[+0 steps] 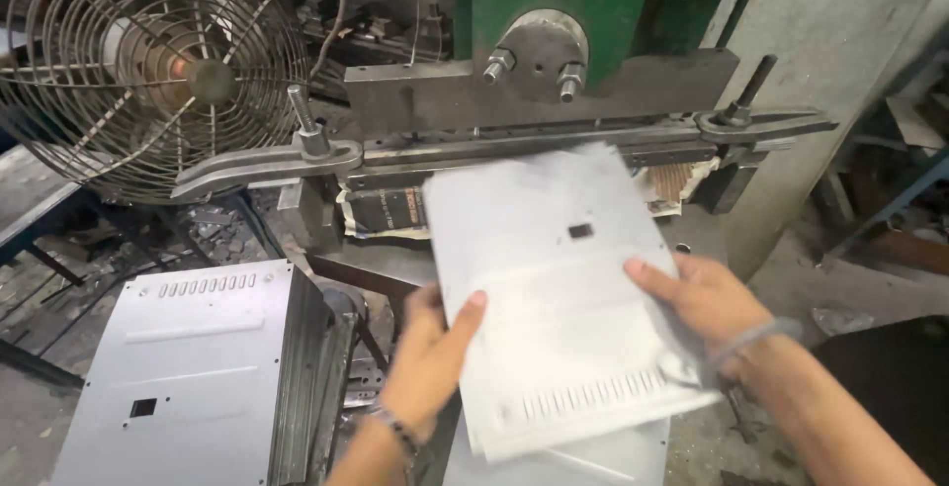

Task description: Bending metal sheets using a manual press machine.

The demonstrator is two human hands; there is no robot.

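We list a green press [554,11] with a dark steel bar [534,90] bolted across it. A round wire fan [148,61] stands at left. A stack [188,377] of grey slotted sheets sits lower left. We hold a flat pale metal sheet [554,298], slotted and blurred, just below the bar: left hand [430,357] clamping its left edge, right hand [707,303] gripping its right.

A metal workshop, plainly: heavy green press [593,11] with bolted steel bar [534,100] at the far centre, wire-caged fan [148,61] far left, stack of punched sheet-metal panels [188,367] near left, grimy concrete floor [870,288] strewn with scrap on the right.
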